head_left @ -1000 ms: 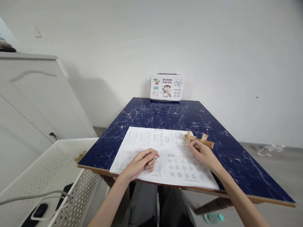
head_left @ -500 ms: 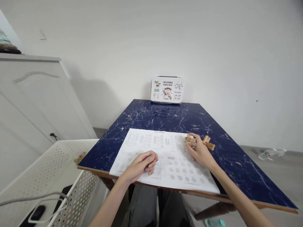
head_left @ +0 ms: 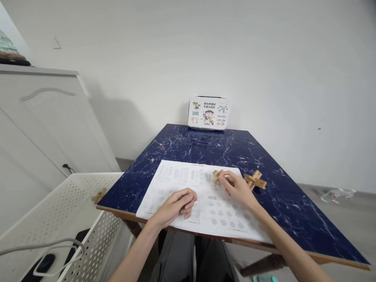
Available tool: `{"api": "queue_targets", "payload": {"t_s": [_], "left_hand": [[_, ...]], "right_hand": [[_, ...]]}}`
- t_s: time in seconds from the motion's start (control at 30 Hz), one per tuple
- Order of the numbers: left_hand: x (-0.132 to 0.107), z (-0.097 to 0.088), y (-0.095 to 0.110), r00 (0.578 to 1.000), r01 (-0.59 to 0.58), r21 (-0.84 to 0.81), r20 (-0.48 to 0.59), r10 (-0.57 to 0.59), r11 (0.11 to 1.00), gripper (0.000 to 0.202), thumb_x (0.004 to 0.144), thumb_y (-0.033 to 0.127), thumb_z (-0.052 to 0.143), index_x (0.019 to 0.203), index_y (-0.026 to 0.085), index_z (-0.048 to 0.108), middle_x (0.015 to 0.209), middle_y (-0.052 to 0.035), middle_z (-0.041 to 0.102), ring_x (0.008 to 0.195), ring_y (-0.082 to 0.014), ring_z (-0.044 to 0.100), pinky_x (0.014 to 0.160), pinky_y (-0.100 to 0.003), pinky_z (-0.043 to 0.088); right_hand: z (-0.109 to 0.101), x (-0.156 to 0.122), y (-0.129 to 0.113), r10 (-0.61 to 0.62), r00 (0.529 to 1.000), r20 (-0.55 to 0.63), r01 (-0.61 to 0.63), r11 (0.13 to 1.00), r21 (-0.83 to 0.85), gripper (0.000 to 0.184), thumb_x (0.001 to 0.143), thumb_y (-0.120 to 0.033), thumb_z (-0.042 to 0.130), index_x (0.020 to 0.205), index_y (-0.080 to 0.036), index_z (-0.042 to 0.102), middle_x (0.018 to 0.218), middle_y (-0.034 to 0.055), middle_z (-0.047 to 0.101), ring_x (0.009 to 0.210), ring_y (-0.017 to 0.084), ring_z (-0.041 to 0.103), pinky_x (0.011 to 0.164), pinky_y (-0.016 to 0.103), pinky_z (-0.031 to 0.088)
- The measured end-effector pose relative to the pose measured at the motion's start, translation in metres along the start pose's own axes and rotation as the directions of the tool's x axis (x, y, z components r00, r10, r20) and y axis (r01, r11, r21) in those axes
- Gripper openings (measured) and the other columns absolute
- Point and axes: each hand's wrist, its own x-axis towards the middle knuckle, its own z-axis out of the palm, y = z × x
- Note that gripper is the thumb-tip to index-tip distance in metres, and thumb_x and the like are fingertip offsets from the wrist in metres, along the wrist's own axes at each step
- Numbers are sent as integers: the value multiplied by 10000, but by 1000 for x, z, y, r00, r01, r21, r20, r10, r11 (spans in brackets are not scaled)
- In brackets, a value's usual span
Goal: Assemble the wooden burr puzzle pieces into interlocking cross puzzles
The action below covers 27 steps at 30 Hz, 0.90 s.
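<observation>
A white printed instruction sheet (head_left: 188,184) lies on the dark blue marbled table (head_left: 205,145). My left hand (head_left: 176,205) rests on the sheet's near part with its fingers curled under; whether it holds anything is hidden. My right hand (head_left: 237,188) pinches a small wooden puzzle piece (head_left: 217,176) over the sheet's far right part. A second wooden piece, cross-shaped (head_left: 255,180), lies on the table to the right of that hand, apart from it.
A white box with cartoon pictures (head_left: 208,113) stands at the table's far edge against the wall. A white perforated basket (head_left: 73,219) holding a cable and a dark object sits to the left below the table. A white cabinet (head_left: 38,117) stands further left.
My right hand has moved left over the sheet with one wooden piece, leaving the cross-shaped piece behind on the table. My left hand has stayed put.
</observation>
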Motion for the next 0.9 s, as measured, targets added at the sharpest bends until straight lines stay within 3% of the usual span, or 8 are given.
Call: {"api": "queue_targets", "payload": {"t_s": [0.13,0.23,0.3,0.37,0.47,0.6,0.7,0.9], "left_hand": [[1,1,8,999,-1,126,32,-3,992,330,989,485,601,997,155,611,651,67,367,549,-84,291,562,-257,342],[10,-5,17,985,-70,330,-129,118,941,377,985,549,568,1008,174,601,681,53,415,564,-95,354,557,-253,353],[20,-11,22,947,-57,492,-248,202,869,417,955,585,590,1080,187,598,822,5,533,643,-112,451,581,-251,385],[31,-17,26,943,-2,555,-275,186,832,518,926,623,607,1226,202,572,1019,-56,607,761,-143,538,613,-256,419],[45,-22,29,985,57,491,-171,32,869,624,936,694,524,1296,186,569,1101,-102,639,845,-178,612,620,-268,438],[56,-22,28,996,72,396,13,-84,915,671,950,736,446,1155,145,689,974,-97,671,780,-171,632,575,-259,402],[60,-21,23,999,36,349,-11,-35,936,625,944,698,521,1130,134,718,964,-101,683,756,-156,603,574,-252,406],[60,-21,10,976,-99,361,-144,160,927,530,945,580,617,1180,114,714,975,-110,712,813,-179,641,674,-278,499]], "right_hand": [[12,5,-18,-34,985,171,-10,968,249,433,978,-647,520,986,-221,593,608,-62,497,494,123,441,517,263,353],[20,11,-25,-80,974,211,-2,932,364,409,982,-635,537,947,-229,565,613,-71,472,480,107,413,508,260,337],[26,15,-25,-105,965,240,-3,912,410,412,975,-640,553,939,-230,553,602,-77,456,476,101,393,503,259,328],[30,18,-22,-123,955,272,-10,897,441,423,961,-651,574,942,-229,554,591,-84,432,476,99,368,496,256,320],[35,17,-15,-140,948,284,-2,895,446,418,956,-645,592,941,-228,564,575,-92,400,480,96,326,489,251,296],[37,14,-10,-172,943,286,23,889,458,381,977,-611,584,940,-233,560,574,-87,415,502,102,326,507,255,290],[38,13,-10,-180,944,275,35,888,459,364,980,-601,583,972,-238,566,599,-80,435,512,107,346,509,259,300],[44,14,-9,-142,977,161,73,925,372,422,990,-572,575,1263,-251,547,705,-48,552,553,128,454,534,272,374]]}}
